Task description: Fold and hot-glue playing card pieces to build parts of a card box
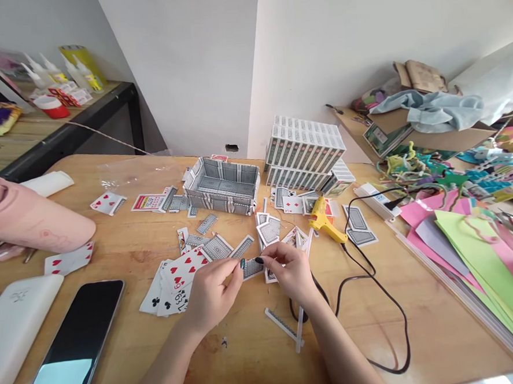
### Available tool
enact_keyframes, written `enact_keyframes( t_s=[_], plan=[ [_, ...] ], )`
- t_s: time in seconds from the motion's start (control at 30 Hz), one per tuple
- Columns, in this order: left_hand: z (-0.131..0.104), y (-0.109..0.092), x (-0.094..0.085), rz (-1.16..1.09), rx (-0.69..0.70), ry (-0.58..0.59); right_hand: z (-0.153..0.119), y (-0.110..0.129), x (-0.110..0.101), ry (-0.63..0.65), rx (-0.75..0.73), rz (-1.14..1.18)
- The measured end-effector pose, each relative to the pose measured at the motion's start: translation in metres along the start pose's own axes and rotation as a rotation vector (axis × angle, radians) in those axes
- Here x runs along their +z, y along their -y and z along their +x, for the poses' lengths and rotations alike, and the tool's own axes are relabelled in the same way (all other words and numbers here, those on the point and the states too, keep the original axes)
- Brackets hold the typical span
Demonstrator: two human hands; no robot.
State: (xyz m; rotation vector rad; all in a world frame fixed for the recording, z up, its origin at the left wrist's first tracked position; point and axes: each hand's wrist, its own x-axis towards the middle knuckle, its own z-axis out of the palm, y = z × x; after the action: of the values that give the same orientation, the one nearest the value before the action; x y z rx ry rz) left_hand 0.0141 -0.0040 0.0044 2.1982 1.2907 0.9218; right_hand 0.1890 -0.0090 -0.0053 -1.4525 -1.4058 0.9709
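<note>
Between my two hands is a small piece of playing card (253,268), its grey patterned back showing. My left hand (215,290) pinches its left end, and my right hand (291,271) pinches the right end. Behind them stands an open box built from playing cards (221,185). Loose cards (185,270) lie face up beside my left hand, and cut card pieces (216,246) are scattered beyond. A yellow hot glue gun (326,219) rests to the right of my right hand, and a clear glue stick (300,322) lies by my right wrist.
Stacked card packs (303,148) stand at the back. A black cord (375,277) loops over the right side, near a power strip (376,199) and coloured paper sheets (482,271). At left are a phone (80,336), a white power bank (21,328) and a pink pouch-like item (36,214).
</note>
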Motion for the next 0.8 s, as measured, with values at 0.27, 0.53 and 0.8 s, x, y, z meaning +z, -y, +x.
enact_keyframes(
  t_s=[0.27,0.53,0.8],
  plan=[
    [0.005,0.04,-0.019,0.138,-0.229,0.072,0.0,-0.004,0.011,-0.045,0.193,0.082],
    [-0.002,0.067,-0.043,0.547,-0.421,0.218,0.0,-0.008,0.013,-0.104,0.206,0.094],
    [-0.002,0.068,-0.042,0.503,-0.439,0.183,0.002,-0.009,0.01,-0.149,0.161,0.119]
  ],
)
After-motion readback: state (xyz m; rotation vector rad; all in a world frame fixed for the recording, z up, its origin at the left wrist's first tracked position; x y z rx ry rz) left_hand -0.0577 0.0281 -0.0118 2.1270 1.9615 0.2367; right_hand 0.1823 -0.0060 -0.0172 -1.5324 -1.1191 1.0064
